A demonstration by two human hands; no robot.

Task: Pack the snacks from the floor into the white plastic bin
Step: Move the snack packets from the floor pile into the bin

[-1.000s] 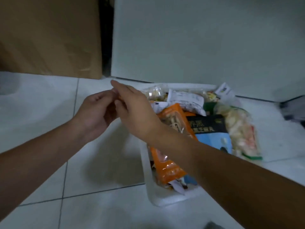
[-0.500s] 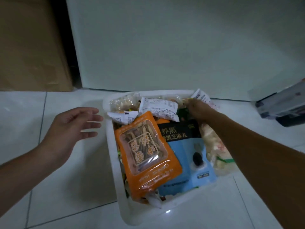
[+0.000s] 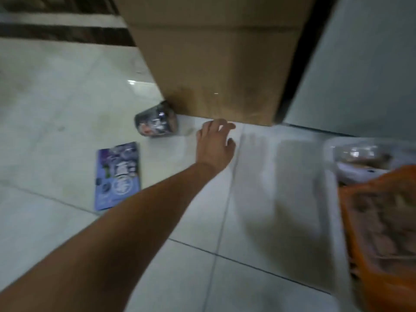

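My left hand (image 3: 215, 143) is stretched out over the floor tiles, fingers relaxed and holding nothing. Just left of it a dark round snack tub (image 3: 156, 121) lies on its side against the cardboard box. Nearer me and further left, a flat purple snack packet (image 3: 118, 175) lies on the floor. The white plastic bin (image 3: 333, 176) shows at the right edge, with an orange snack bag (image 3: 387, 221) on top of the pile inside and a clear packet (image 3: 358, 154) behind it. My right hand is out of view.
A tall cardboard box (image 3: 216, 59) stands straight ahead on the floor. A pale wall panel (image 3: 364, 64) rises to its right with a dark gap between them. Dark skirting runs along the far left. The frame is blurred by motion.
The view has swung left from the bin to the floor. My left hand has reached out towards the dark tub. My right hand, which was in the bin, has left the view.
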